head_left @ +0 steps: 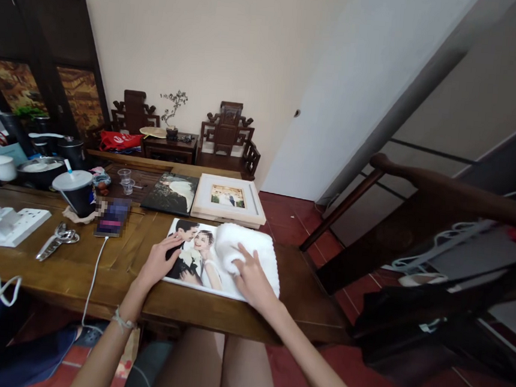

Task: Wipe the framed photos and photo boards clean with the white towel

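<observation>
A wedding photo panel (195, 263) lies flat near the front edge of the wooden table. On its left side rests my left hand (162, 260), fingers stretched out and lying flat, holding nothing. A white fluffy cloth (257, 247) covers the panel's right part. My right hand (251, 274) is on that cloth, its fingers bent and pressing into a bunched fold. Part of the picture under the cloth is hidden.
Behind the panel lie a framed photo (233, 197) and a dark photo panel (172, 192). To the left are a phone (112, 217) on a cable, a lidded cup (77, 193), a metal tool (59, 241) and a power strip (23, 224). A wooden chair (401, 212) stands right.
</observation>
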Tool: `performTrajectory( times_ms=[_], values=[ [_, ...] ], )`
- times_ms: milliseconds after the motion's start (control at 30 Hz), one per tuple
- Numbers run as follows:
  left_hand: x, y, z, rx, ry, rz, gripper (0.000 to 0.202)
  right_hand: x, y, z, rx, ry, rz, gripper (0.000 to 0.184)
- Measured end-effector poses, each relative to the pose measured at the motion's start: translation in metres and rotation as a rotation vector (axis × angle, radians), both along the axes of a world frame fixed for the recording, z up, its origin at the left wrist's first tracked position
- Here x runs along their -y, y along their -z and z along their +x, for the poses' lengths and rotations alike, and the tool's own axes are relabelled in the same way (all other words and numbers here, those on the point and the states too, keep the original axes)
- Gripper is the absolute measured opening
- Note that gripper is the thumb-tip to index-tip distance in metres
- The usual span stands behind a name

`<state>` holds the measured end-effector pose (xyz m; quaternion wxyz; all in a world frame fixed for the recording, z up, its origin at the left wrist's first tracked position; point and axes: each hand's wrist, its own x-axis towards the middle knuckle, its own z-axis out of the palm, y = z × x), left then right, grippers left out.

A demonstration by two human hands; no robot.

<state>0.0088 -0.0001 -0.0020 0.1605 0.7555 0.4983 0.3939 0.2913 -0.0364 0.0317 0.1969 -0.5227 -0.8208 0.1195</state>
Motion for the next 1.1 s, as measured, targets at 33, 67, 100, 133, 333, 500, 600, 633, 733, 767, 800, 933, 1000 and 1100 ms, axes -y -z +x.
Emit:
performTrajectory(
  times_ms=[33, 67, 100, 133, 333, 500, 600, 633, 733, 767, 800, 933, 1000, 1100],
  values=[
    [0.000, 0.001, 0.000, 0.001, 0.000, 0.003, 0.034, 0.015, 0.002, -0.003, 0.032, -0.026, 0.016, 0.040],
    [0.000, 0.001, 0.000, 0.001, 0.000, 0.005, 0.034, 0.031, 0.003, -0.006, 0.052, -0.057, 0.023, 0.041],
    [0.000, 0.002, 0.001, -0.001, -0.001, 0.007, 0.034, 0.047, 0.003, -0.009, 0.057, -0.095, 0.018, 0.042],
    [0.000, 0.002, 0.001, -0.004, -0.004, 0.009, 0.034, 0.061, 0.002, -0.011, 0.051, -0.138, 0.005, 0.042],
    [0.001, 0.000, 0.001, -0.020, 0.007, 0.015, 0.035, 0.080, -0.017, -0.015, -0.063, -0.213, -0.071, 0.039],
    [0.002, -0.003, 0.000, -0.036, 0.012, 0.007, 0.036, 0.007, -0.020, -0.011, -0.031, -0.039, -0.042, 0.038],
    [0.003, -0.005, 0.001, -0.026, 0.019, -0.003, 0.036, -0.031, -0.013, -0.011, 0.000, 0.018, 0.003, 0.038],
    [0.004, -0.006, 0.001, -0.022, 0.019, -0.005, 0.036, -0.036, -0.010, -0.012, 0.005, 0.014, 0.013, 0.038],
    [0.004, -0.005, 0.001, -0.015, 0.008, -0.008, 0.035, -0.027, 0.000, -0.017, 0.060, -0.008, 0.049, 0.039],
    [0.003, -0.005, 0.001, -0.016, 0.003, -0.006, 0.034, -0.016, 0.003, -0.019, 0.083, -0.020, 0.064, 0.039],
    [0.003, -0.004, 0.001, -0.019, -0.001, -0.003, 0.034, -0.003, 0.005, -0.021, 0.102, -0.035, 0.077, 0.040],
    [0.001, -0.001, 0.000, -0.033, -0.007, 0.004, 0.034, 0.060, -0.001, -0.020, 0.088, -0.155, 0.061, 0.039],
    [0.000, -0.001, 0.000, -0.033, -0.006, 0.006, 0.034, 0.083, -0.012, -0.017, 0.053, -0.212, 0.011, 0.039],
    [0.002, -0.003, 0.001, -0.027, 0.003, 0.007, 0.034, 0.090, -0.029, -0.010, 0.029, -0.220, -0.090, 0.038]
  ],
)
